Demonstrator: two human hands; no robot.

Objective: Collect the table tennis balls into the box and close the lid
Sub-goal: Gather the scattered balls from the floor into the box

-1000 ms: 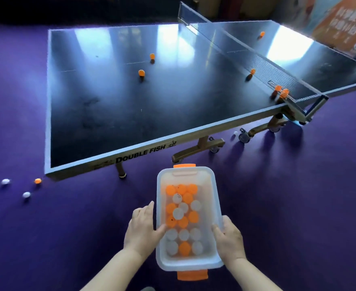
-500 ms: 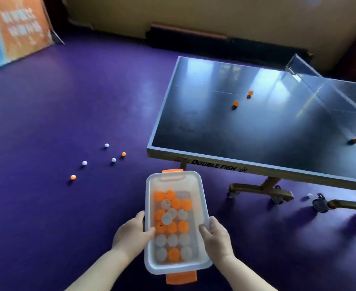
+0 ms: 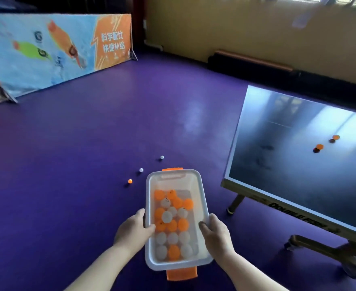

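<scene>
I am gripping the box (image 3: 148, 196) by its long rims, my left hand (image 3: 134, 229) and right hand (image 3: 217, 236) each curling over an edge near my end. The plastic is looking thin and probably flexing a little, and I am judging the light balls (image 3: 170, 225) inside free to roll, so level carrying is suiting it. Three loose balls (image 3: 141, 170) are lying on the purple floor (image 3: 67, 164) just ahead, and two orange balls (image 3: 319, 146) are sitting on the table (image 3: 288, 164). No lid is showing.
</scene>
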